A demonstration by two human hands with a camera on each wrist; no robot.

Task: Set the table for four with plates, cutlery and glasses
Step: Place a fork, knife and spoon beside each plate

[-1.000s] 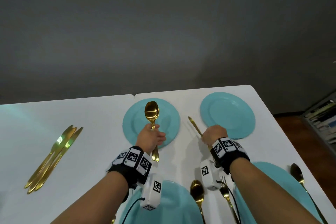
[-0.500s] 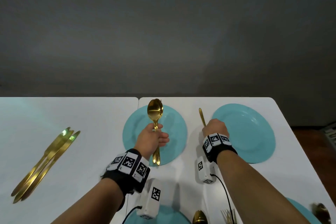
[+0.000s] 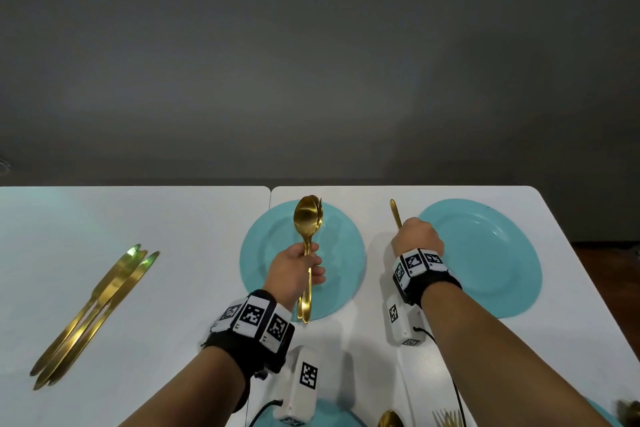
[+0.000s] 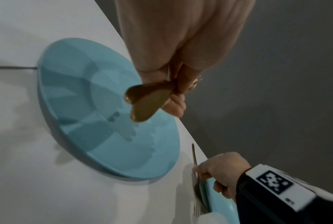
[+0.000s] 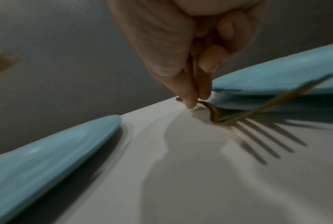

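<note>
Gold fork (image 5: 217, 116) goes down on the table (image 3: 138, 218) between two blue plates (image 3: 485, 260), pinched by the right hand (image 3: 417, 236); left hand (image 3: 294, 270) grips what looks like more cutlery (image 3: 306, 218), probably placed next.

Right hand (image 5: 183, 50) pinching gold fork (image 5: 217, 115) between two blue plates (image 5: 277, 78)

Two plates at the desk's (image 3: 173, 288) far edge: left plate (image 3: 343, 253), right plate (image 3: 485, 260). Fork (image 3: 396, 213) on the desk between them, just beside the right plate. Three knives (image 3: 97, 315) together, well left. Spoon and fork bundle (image 3: 306, 236) above the left plate.
</note>
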